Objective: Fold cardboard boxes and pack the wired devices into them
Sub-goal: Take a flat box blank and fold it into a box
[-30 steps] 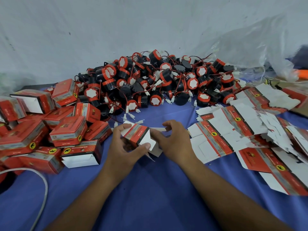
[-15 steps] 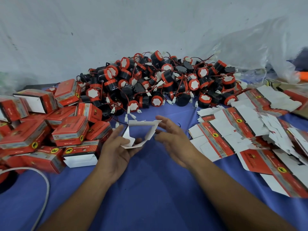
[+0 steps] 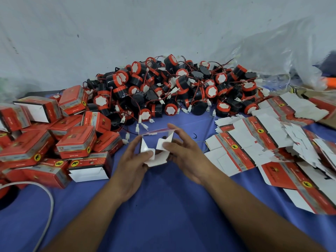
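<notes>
Both hands hold one small cardboard box (image 3: 156, 146) above the blue cloth, its open end with white flaps facing me. My left hand (image 3: 132, 160) grips its left side, thumb on a flap. My right hand (image 3: 183, 151) holds the right side, the thumb pressing a white flap inward and a finger on the top edge. A large heap of black and red wired devices (image 3: 174, 90) lies behind the box. Flat unfolded cartons (image 3: 254, 142) are spread to the right.
Folded red boxes (image 3: 54, 135) are stacked at the left, some with open ends. A white cable (image 3: 48, 200) curves over the blue cloth (image 3: 163, 211) at lower left. A clear plastic bag (image 3: 272, 57) lies at the back right against the white wall.
The box has been turned from its red side to its open end facing me. My right hand has come back onto it and now pushes a flap inward.
</notes>
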